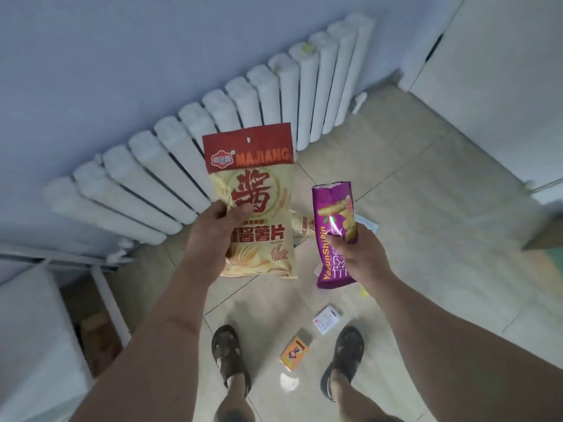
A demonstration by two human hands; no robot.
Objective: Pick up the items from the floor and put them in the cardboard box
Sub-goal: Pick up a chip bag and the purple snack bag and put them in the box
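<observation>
My left hand (pixel 213 236) grips a yellow chip bag with a red top marked MAJIANG (pixel 259 178), held upright above the floor. My right hand (pixel 362 254) grips a purple snack bag (pixel 333 214), also upright. On the tiled floor between my feet lie a small orange box (pixel 294 353) and a white packet (pixel 326 319). Another small yellow snack pack (pixel 303 225) shows behind the two bags. A brown edge at the far right (pixel 545 236) could be the cardboard box; I cannot tell.
A white radiator (pixel 213 117) runs along the blue wall ahead. White cabinets (pixel 502 86) stand at the right. White furniture with a metal frame (pixel 100 284) is at the left. My sandalled feet (pixel 227 354) stand on the tiles. Papers (pixel 368 226) lie behind the purple bag.
</observation>
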